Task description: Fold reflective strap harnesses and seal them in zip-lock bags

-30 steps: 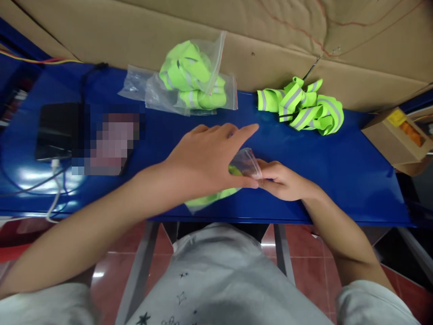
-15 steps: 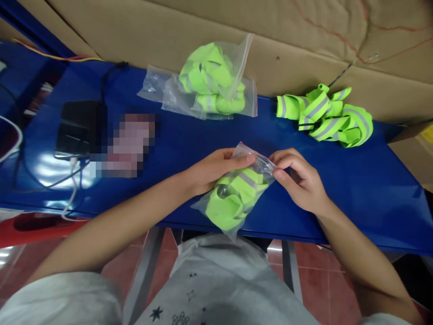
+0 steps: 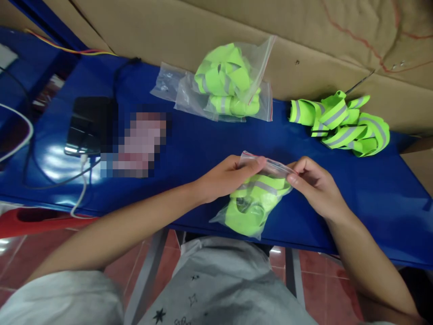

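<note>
The left hand (image 3: 226,177) comes in from the lower left with the forearm stretched across the front edge of the blue table (image 3: 355,189), and its thumb and fingers are pinched on the left end of the top strip of a small clear bag (image 3: 252,205). The right hand (image 3: 316,187) reaches in from the lower right, wrist bent inward, its fingers curled and pinched on the right end of the same strip, so the mouth of the bag is stretched between the two hands. The bag hangs down from this grip over the near edge of the table, just above the person's grey shirt, and is filled with a folded neon-yellow band with grey stripes. Further back, near the cardboard wall (image 3: 237,27), lies another bag (image 3: 230,85) stuffed with the same bands, its flap standing open. To the right of it a loose heap of bands (image 3: 341,124) rests on the table, well apart from both hands. A black device (image 3: 88,125) with a white cable sits at the left
</note>
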Action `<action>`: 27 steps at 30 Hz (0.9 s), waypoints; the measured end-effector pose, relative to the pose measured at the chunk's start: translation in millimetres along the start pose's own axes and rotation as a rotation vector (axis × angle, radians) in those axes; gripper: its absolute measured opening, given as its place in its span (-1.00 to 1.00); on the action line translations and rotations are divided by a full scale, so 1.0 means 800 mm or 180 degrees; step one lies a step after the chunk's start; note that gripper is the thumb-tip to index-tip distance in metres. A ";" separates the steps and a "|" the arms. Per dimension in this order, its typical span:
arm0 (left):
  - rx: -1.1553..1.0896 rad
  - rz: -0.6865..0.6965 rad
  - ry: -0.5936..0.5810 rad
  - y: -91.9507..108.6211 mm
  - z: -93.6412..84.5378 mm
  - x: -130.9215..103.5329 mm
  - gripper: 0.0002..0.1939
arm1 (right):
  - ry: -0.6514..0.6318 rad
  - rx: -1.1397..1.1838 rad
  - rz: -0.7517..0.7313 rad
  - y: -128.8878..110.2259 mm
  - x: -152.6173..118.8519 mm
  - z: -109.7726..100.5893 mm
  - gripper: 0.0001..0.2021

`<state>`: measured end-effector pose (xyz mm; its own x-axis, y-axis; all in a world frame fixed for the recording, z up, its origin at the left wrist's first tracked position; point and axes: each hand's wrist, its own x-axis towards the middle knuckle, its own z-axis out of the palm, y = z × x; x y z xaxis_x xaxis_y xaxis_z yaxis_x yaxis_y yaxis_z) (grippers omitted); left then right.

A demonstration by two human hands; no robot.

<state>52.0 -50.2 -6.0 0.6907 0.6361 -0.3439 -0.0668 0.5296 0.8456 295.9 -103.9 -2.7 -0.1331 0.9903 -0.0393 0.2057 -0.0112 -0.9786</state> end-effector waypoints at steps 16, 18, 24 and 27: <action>-0.0283 0.0305 0.0506 -0.015 -0.010 0.006 -0.62 | 0.0381 0.0193 0.0574 0.008 0.005 -0.002 -0.62; -0.0374 0.0346 0.0547 -0.016 -0.009 0.007 -0.62 | 0.0301 0.0470 0.0718 0.006 0.007 -0.003 -0.62; -0.0246 0.0637 0.0830 -0.018 -0.006 0.008 -0.52 | 0.0252 0.0757 0.1009 0.001 0.007 -0.008 -0.61; -0.0118 0.0768 0.0966 -0.015 -0.007 0.006 -0.52 | 0.0339 0.0646 0.0777 -0.001 0.004 -0.009 -0.64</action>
<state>52.4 -50.7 -20.3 0.4080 0.8790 -0.2467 -0.2312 0.3609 0.9035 302.1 -99.7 -0.7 0.0004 0.9638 -0.2666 0.0201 -0.2665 -0.9636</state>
